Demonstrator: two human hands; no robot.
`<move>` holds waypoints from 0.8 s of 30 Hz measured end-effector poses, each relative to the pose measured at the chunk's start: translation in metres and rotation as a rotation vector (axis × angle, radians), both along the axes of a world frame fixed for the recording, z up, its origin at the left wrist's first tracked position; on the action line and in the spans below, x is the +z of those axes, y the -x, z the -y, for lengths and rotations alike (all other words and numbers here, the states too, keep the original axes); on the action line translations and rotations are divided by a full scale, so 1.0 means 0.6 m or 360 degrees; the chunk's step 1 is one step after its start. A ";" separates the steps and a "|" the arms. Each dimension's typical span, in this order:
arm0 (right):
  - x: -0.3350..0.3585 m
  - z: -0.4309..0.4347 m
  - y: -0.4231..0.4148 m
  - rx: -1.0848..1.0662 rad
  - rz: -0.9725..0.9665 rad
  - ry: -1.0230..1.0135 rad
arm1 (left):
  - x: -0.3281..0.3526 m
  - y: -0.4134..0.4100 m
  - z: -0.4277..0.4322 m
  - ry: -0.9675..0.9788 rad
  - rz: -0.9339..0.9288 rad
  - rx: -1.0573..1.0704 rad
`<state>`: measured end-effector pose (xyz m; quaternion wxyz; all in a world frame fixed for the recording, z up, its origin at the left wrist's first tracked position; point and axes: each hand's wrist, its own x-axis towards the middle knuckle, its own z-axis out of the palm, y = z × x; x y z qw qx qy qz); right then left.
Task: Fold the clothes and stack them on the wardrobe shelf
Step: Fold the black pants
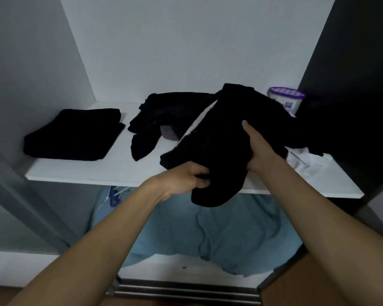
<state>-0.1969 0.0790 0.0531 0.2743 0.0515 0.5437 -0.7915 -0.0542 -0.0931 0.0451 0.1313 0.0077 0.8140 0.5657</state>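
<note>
A crumpled black cloth garment (221, 149) lies at the front of the white wardrobe shelf (93, 171), its long axis running from 7 o'clock to 1 o'clock, its lower end hanging over the shelf edge. The left hand (187, 178) grips that lower end with curled fingers; the right hand (258, 149) holds its right side, thumb on top. At 9 o'clock sits a folded black stack (73, 134); at 11 o'clock, a loose black garment (159, 120). At 2 o'clock stands a white tub with a purple grid lid (285, 99), its label too blurred to read
</note>
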 end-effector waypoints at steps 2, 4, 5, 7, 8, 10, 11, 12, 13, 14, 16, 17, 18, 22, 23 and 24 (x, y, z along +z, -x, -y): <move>-0.012 0.016 -0.027 -0.0298 0.0024 -0.0031 | -0.011 -0.032 0.006 0.0077 0.0100 -0.0093; -0.023 0.021 -0.066 -0.0430 -0.0035 -0.0101 | -0.021 -0.063 0.030 0.0207 0.0188 -0.0206; -0.027 0.022 -0.090 -0.0427 -0.0065 -0.0093 | -0.025 -0.077 0.046 0.0264 0.0179 -0.0210; -0.032 0.018 -0.143 -0.0413 -0.0097 -0.0063 | -0.040 -0.095 0.082 0.0167 0.0089 0.0044; -0.033 0.015 -0.172 -0.0404 -0.0100 -0.0048 | -0.051 -0.101 0.097 0.0032 0.0034 0.0293; -0.042 0.011 -0.229 -0.0398 -0.0077 -0.0035 | -0.078 -0.105 0.113 -0.0084 -0.0123 0.0729; -0.049 0.010 -0.256 -0.0388 -0.0054 -0.0050 | -0.092 -0.108 0.115 -0.0074 -0.0154 0.0817; -0.058 0.008 -0.285 -0.0372 -0.0026 -0.0080 | -0.107 -0.114 0.111 -0.0075 -0.0144 0.0832; -0.069 0.006 -0.314 -0.0355 0.0004 -0.0117 | -0.122 -0.121 0.104 -0.0105 -0.0096 0.0802; -0.081 0.003 -0.341 -0.0342 0.0032 -0.0157 | -0.133 -0.130 0.095 -0.0191 -0.0042 0.0745; -0.104 -0.004 -0.385 -0.0342 0.0082 -0.0240 | -0.152 -0.153 0.078 -0.0492 0.0064 0.0541; -0.116 -0.010 -0.403 -0.0348 0.0109 -0.0265 | -0.161 -0.166 0.068 -0.0658 0.0121 0.0432; -0.127 -0.017 -0.417 -0.0349 0.0138 -0.0274 | -0.169 -0.179 0.058 -0.0733 0.0164 0.0353; -0.173 -0.058 -0.455 -0.0402 0.0247 -0.0471 | -0.193 -0.225 0.026 -0.0398 0.0072 0.0366; -0.185 -0.071 -0.463 -0.0385 0.0242 -0.0600 | -0.192 -0.234 0.023 -0.0291 0.0006 0.0361; -0.198 -0.086 -0.471 -0.0303 0.0191 -0.0780 | -0.187 -0.244 0.021 -0.0196 -0.0061 0.0326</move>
